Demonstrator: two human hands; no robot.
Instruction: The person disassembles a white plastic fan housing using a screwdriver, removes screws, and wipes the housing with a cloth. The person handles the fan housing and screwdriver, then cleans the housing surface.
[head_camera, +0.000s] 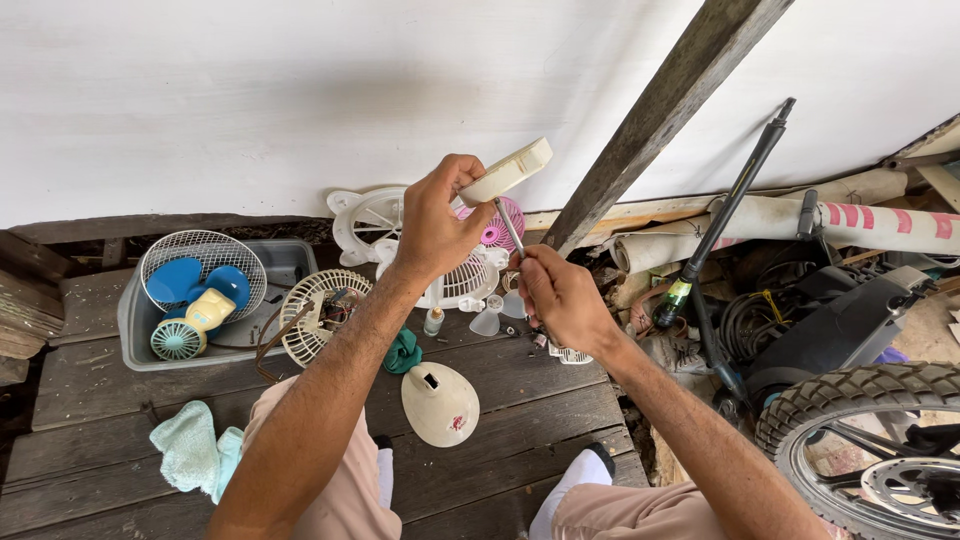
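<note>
Here, my left hand (432, 222) was clamped on a cream fan part (507, 171), raised in front of the white wall (250, 90). My right hand (558, 295) was closed round a screwdriver (509, 227), its shaft slanting up to the part's underside. Below, on the wooden floor (520, 400), lay a cream cone-shaped base (440, 403), a green rag (404, 352) and white fan grilles (322, 312). A grey tub (290, 262) of small fans sat to the left; a tyre (860, 400) stood at right.

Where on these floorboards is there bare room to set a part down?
Bare boards lie right of the cream cone cover, before the debris by the tyre, and between the grey tub and light blue cloth. Behind the cover, fan grilles and small parts crowd.
</note>
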